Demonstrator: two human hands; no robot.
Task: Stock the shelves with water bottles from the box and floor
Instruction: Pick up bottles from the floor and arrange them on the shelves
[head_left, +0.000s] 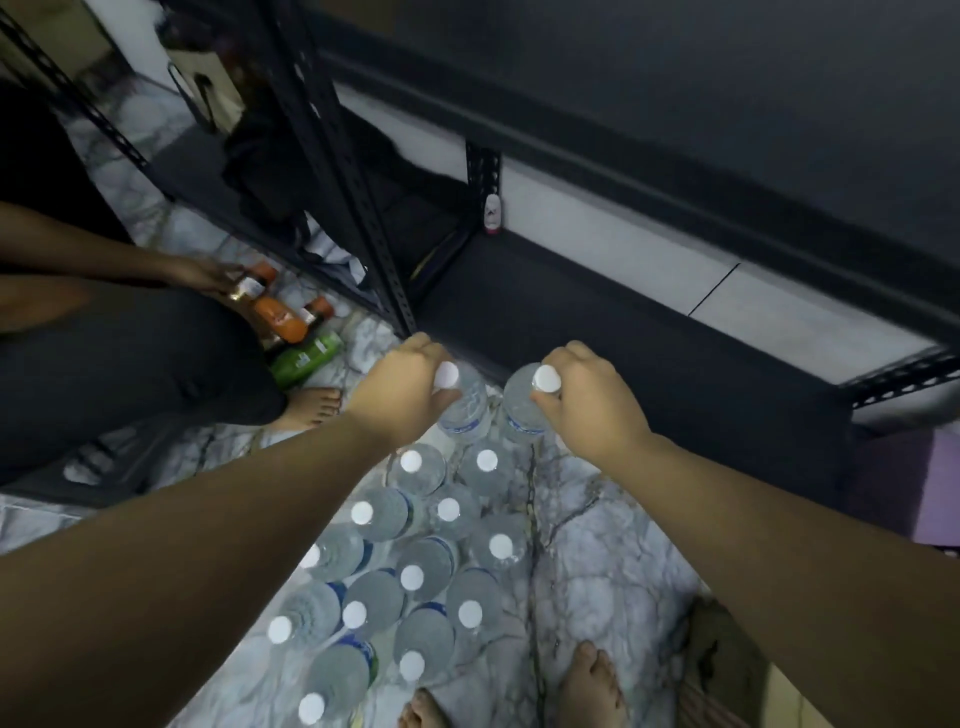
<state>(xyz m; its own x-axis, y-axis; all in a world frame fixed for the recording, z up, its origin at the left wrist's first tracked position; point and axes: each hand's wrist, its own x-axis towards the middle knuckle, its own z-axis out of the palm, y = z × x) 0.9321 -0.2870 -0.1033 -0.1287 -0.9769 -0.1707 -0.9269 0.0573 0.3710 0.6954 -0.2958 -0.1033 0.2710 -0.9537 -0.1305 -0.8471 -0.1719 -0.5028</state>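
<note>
Marble floor (597, 561) by dark shelf (597, 332): left hand (400, 395) and right hand (587, 400) each pinch a water bottle (465, 410) neck under its cap, full bottles likely heavy, thin-walled, slippery.

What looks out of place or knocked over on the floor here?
The green bottle and orange bottles lie tipped on the floor by the shelf post, beside another person's hand. The water bottles stand upright; no spill shows.
</note>
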